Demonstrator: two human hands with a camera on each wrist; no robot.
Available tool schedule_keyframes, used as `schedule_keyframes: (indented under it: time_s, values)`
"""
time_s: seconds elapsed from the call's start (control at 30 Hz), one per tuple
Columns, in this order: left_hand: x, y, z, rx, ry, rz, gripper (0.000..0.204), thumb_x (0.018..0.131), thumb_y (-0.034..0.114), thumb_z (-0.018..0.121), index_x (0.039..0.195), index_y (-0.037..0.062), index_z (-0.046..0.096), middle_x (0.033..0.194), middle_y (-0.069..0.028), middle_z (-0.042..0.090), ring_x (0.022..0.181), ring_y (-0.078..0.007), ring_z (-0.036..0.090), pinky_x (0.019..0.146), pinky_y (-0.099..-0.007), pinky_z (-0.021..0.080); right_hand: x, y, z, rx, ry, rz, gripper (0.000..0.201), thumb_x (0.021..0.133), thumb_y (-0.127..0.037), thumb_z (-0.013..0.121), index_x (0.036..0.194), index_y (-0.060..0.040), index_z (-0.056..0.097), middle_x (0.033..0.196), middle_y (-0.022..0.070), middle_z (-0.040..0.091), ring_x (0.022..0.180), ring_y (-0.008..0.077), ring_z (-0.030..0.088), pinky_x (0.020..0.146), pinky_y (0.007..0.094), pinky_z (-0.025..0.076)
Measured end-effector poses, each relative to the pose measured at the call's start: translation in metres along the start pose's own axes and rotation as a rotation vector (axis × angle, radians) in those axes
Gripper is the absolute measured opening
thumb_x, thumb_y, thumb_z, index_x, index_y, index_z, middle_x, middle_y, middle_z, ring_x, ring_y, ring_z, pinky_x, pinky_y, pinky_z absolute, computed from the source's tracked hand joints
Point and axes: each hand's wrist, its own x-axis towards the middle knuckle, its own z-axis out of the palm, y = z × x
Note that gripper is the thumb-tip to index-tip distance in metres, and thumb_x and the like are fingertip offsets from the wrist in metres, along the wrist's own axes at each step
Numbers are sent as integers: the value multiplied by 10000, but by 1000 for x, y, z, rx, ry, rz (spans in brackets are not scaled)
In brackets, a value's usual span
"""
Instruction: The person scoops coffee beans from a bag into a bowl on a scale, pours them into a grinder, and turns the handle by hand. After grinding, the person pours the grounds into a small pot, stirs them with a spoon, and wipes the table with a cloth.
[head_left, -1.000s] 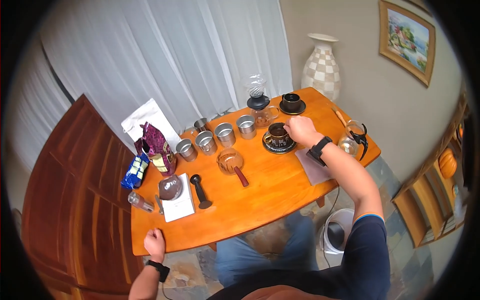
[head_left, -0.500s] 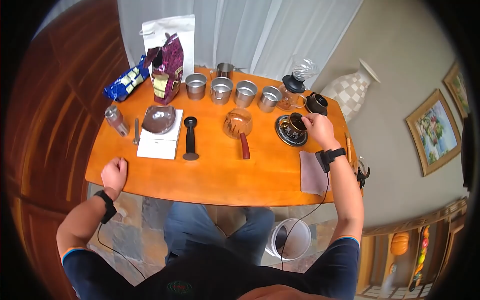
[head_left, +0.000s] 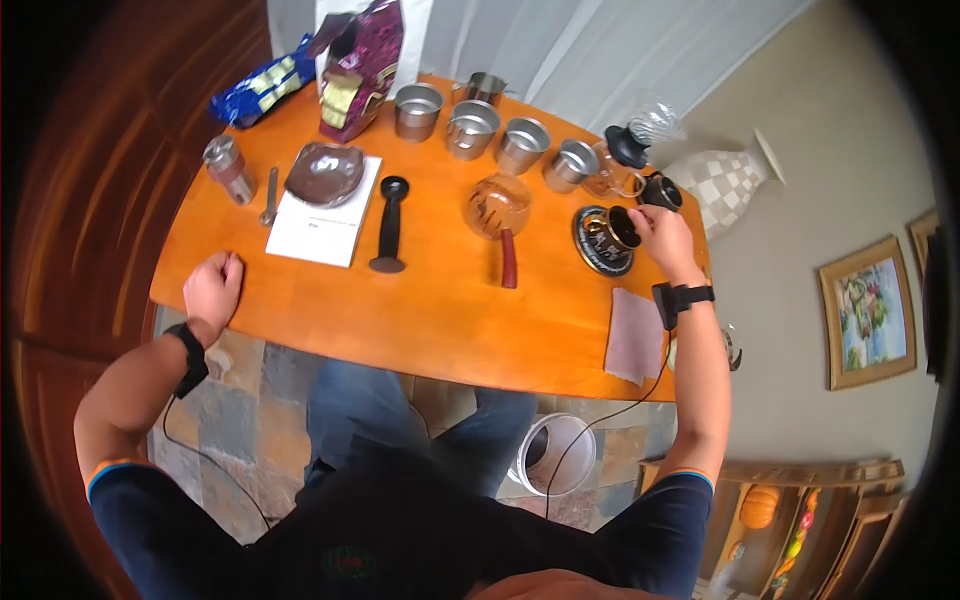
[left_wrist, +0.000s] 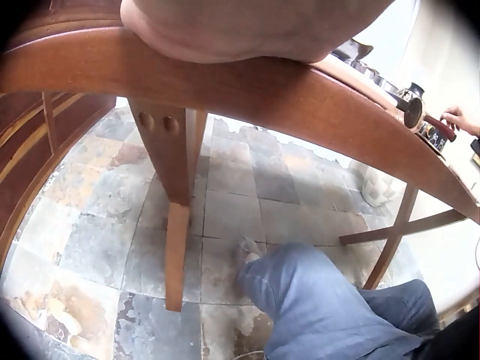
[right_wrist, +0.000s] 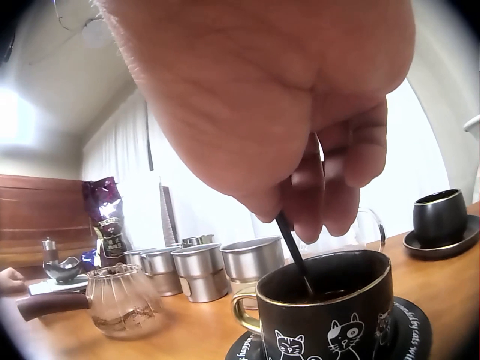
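In the right wrist view my right hand (right_wrist: 285,112) pinches a thin dark stirrer (right_wrist: 294,251) between thumb and fingers. Its lower end dips into dark liquid inside a black cup (right_wrist: 330,322) with cat drawings and a gold handle. The cup stands on a black saucer (right_wrist: 411,330) with white lettering. In the head view the right hand (head_left: 664,240) is over the cup's right side. My left hand (head_left: 213,290) rests with curled fingers on the table's left front edge, holding nothing; the left wrist view shows only part of that hand (left_wrist: 255,26).
Left of the cup are a glass pot (head_left: 497,207) with a red handle, a black tamper-like tool (head_left: 391,225) and a brown dish (head_left: 325,173) on a white scale. Several metal cups (head_left: 521,146) and bags (head_left: 362,70) stand behind. A cloth (head_left: 634,335) lies near the right front.
The head view has turned and shifted, so the table appears rotated. My right hand stays at the cup, and the left hand remains at the table's edge.
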Motion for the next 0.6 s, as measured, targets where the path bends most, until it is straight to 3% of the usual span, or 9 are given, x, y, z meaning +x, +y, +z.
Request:
schedule_keyframes:
  time_s: [0.2, 0.5, 0.6]
  values:
    - [2, -3, 2, 40, -26, -20, 372, 951, 368, 542, 786, 41, 608, 764, -204, 628, 772, -419, 611, 689, -477, 485, 7, 22, 15, 103, -33, 18, 275, 962, -334, 604, 1008, -89, 720, 711, 98, 696, 700, 279, 700, 633, 381, 523]
    - [6, -12, 7, 88, -71, -44, 395, 955, 422, 531, 817, 63, 624, 776, -172, 650, 783, -393, 631, 692, -455, 496, -9, 38, 5, -49, -96, 98, 292, 967, -339, 590, 1046, -98, 734, 744, 116, 717, 727, 282, 707, 669, 380, 528]
    - [8, -15, 10, 96, -86, -69, 407, 961, 445, 515, 848, 69, 622, 805, -166, 659, 811, -384, 633, 732, -452, 496, -17, 36, 2, 63, -131, 124, 314, 970, -338, 604, 1027, -58, 735, 707, 89, 698, 633, 205, 665, 626, 328, 510]
